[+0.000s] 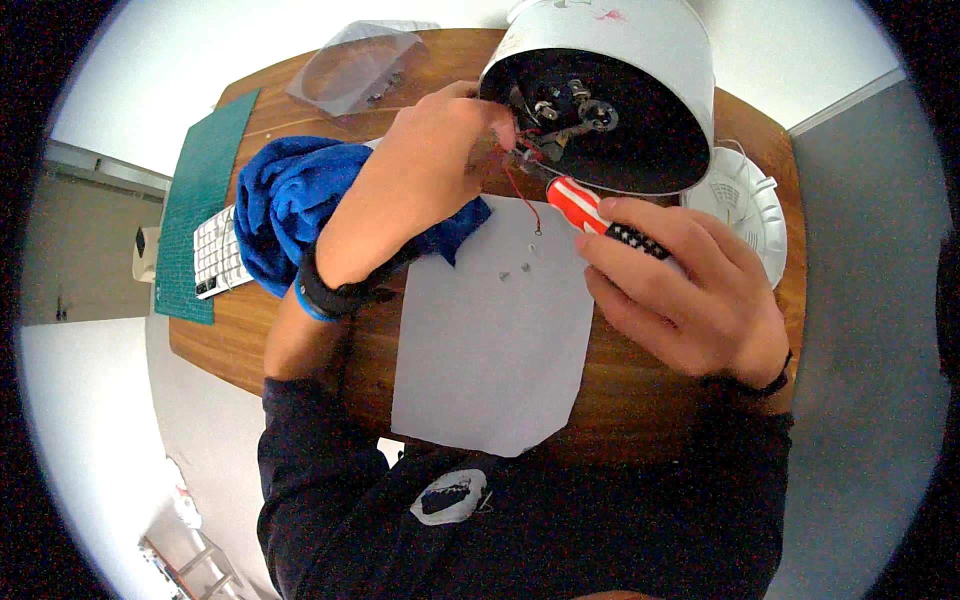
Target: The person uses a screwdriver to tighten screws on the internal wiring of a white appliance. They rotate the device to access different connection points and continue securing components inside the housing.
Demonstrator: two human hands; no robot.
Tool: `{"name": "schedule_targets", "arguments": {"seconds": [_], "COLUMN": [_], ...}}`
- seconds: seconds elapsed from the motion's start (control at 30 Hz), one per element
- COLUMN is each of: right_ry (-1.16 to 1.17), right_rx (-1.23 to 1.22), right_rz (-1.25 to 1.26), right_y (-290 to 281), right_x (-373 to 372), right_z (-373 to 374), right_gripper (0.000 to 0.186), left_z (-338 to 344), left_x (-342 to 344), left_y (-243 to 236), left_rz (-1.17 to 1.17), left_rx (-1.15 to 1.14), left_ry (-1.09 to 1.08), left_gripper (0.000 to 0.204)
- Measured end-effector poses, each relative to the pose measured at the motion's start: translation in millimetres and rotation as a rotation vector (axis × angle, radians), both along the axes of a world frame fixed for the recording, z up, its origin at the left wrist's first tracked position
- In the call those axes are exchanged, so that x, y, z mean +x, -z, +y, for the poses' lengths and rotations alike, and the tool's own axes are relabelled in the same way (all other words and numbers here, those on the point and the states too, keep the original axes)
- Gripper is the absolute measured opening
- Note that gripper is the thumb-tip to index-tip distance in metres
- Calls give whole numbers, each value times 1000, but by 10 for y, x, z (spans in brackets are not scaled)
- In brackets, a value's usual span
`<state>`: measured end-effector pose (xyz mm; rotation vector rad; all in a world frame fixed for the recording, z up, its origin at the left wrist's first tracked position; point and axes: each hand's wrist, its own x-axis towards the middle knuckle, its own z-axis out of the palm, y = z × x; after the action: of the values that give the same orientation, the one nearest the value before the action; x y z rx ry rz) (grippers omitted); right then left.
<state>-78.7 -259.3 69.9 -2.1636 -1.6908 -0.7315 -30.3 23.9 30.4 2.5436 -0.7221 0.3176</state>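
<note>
A white drum-shaped appliance housing [610, 30] lies on its side at the far end of the table, its dark open end facing me. Metal parts and wires [580, 115] show inside. My right hand [690, 290] grips a screwdriver [578, 207] with a red-and-white striped, star-patterned handle. Its shaft points up-left at the parts by the housing's opening. My left hand [440, 150] is curled at the left edge of that opening, among the wires; what its fingers pinch is hidden. A thin red wire [521, 190] with a ring terminal hangs down beside it.
Under my hands lies a white sheet [490, 330] with several small metal pieces [515, 271] on it. A blue towel [290, 200], a white keyboard [218, 252] and a green mat [205, 180] are left. A clear tray [350, 65] stands far left; a white vented cover [745, 205] sits right.
</note>
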Motion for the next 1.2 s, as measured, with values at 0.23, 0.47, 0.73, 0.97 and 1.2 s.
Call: {"name": "schedule_targets", "arguments": {"seconds": [0.23, 0.47, 0.73, 0.97, 1.2], "right_ry": [-99, -167, -160, -67, -44], "right_rx": [43, 44, 9, -16, -42], "right_rz": [25, 89, 155, 350, 277], "right_y": [-8, -12, 6, -8, -59], "right_x": [-81, -148, -113, -137, -122], "right_z": [-65, -67, -93, -106, -151], "right_gripper": [22, 21, 31, 36, 36], "left_z": [-70, -22, -33, -22, -23], "left_x": [-248, -327, -129, -101, -27], "left_y": [-158, -158, -65, 78, 259], "left_rz": [122, 121, 256, 308, 305], "left_rx": [183, 294, 220, 217, 353], "left_ry": [-46, 132, 276, 295, 240], "left_gripper": [8, 9, 10, 10, 12]}}
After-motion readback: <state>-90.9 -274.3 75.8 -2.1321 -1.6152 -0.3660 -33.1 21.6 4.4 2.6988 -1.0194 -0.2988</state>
